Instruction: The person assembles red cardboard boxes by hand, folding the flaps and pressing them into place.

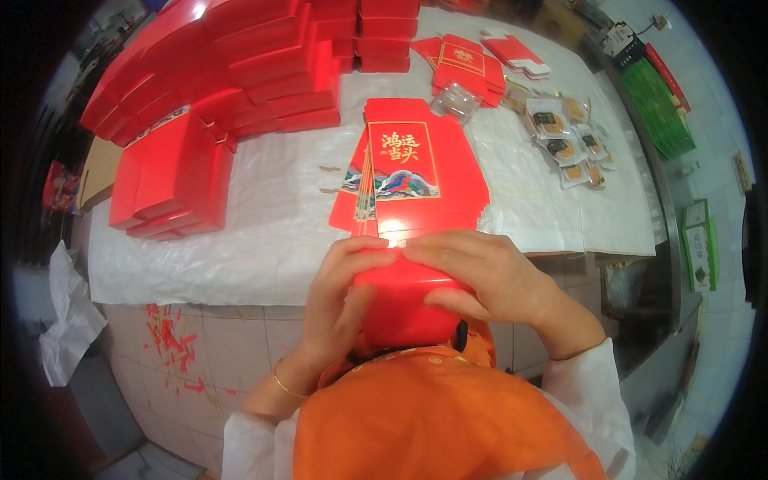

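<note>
Close to my body, at the table's front edge, a red cardboard box (412,308) sits between my two hands. My left hand (340,292) is closed round its left side, with the fingertips at the top edge. From the right, my right hand (480,276) grips it, fingers over the top and thumb against the near face. The box's underside and inside are hidden. Just beyond my fingers lies a pile of flat red box blanks (460,180), printed with gold lettering and a blue wave pattern.
Red boxes (264,72) are stacked high at the back left, with a smaller group (172,180) nearer. Wrapped pastries (560,132) lie at the right beside a clear plastic tray (456,102). More red blanks (468,64) rest behind. Red scraps (172,340) litter the floor.
</note>
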### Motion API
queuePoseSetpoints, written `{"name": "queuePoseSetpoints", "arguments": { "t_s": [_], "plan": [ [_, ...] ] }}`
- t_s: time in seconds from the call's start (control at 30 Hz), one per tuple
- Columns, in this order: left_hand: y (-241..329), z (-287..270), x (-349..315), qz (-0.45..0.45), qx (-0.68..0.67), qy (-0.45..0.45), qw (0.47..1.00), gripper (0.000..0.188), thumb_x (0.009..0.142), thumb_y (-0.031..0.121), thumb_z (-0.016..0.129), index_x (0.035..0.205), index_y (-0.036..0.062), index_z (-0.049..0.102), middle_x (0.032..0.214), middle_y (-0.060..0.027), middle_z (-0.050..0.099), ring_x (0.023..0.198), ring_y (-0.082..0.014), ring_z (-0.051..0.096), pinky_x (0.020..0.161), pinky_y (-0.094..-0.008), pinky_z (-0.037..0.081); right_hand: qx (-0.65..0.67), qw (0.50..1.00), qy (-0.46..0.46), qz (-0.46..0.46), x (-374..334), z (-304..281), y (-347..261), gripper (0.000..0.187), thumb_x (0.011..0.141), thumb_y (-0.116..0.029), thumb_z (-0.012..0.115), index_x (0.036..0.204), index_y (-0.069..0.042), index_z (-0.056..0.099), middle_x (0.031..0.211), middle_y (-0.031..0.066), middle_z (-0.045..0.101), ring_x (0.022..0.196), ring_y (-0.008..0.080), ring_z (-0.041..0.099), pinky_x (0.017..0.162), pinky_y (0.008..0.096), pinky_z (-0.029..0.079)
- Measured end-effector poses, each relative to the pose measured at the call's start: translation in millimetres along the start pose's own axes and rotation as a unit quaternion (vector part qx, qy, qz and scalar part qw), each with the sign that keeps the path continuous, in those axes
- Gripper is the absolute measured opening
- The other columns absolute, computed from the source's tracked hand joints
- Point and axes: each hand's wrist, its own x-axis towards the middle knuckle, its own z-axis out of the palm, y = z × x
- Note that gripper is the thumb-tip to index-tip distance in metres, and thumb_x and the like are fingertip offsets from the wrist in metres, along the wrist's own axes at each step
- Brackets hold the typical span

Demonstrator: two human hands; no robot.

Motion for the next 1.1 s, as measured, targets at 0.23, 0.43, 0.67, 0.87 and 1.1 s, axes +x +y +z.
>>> {"name": "queuePoseSetpoints", "arguments": {
  "t_s": [0.23,0.43,0.67,0.87,1.1],
  "plan": [
    [0,-8,2,-0.008,-0.015,-0.023,1.000,0.028,0.093,0.003,0.053,0.118,0.0027,0.066,0.126,-0.0170,0.057,0.116,-0.0285,0.057,0.099,-0.0358,0.046,0.042,0.998,-0.005,0.036,7,-5,-7,0.035,0.088,-0.023,0.074,0.117,-0.004,0.067,0.112,0.0151,0.069,0.097,0.0330,0.069,0.080,0.0389,0.057],
    [13,-2,-1,0.004,0.010,-0.003,1.000,0.030,0.094,0.004,0.056,0.122,0.0048,0.069,0.129,-0.0165,0.059,0.119,-0.0283,0.058,0.099,-0.0350,0.047,0.059,0.997,0.007,0.048,11,-1,-10,0.029,0.090,-0.017,0.072,0.115,-0.003,0.069,0.111,0.0162,0.070,0.097,0.0338,0.069,0.081,0.0388,0.057],
    [1,1,-4,-0.010,-0.033,0.013,0.999,0.027,0.094,0.000,0.057,0.117,0.0035,0.071,0.122,-0.0141,0.066,0.114,-0.0263,0.062,0.098,-0.0351,0.049,0.080,0.995,-0.002,0.066,8,5,-11,0.028,0.090,-0.004,0.066,0.117,-0.001,0.069,0.118,0.0168,0.069,0.105,0.0334,0.068,0.090,0.0378,0.055],
    [5,-12,5,-0.103,-0.134,-0.037,0.985,0.022,0.094,0.000,0.061,0.112,-0.0007,0.072,0.119,-0.0138,0.067,0.112,-0.0227,0.063,0.098,-0.0327,0.049,0.076,0.994,-0.001,0.074,8,3,-13,0.026,0.090,-0.003,0.065,0.116,0.000,0.070,0.116,0.0173,0.070,0.105,0.0338,0.069,0.090,0.0378,0.055],
    [5,-28,25,-0.140,-0.161,-0.123,0.969,0.021,0.094,-0.001,0.059,0.109,-0.0024,0.074,0.120,-0.0131,0.067,0.112,-0.0210,0.062,0.098,-0.0322,0.049,0.056,0.997,0.022,0.056,8,5,-12,0.028,0.089,-0.007,0.068,0.116,0.001,0.069,0.108,0.0184,0.071,0.096,0.0336,0.070,0.082,0.0391,0.057]
  ]
}}
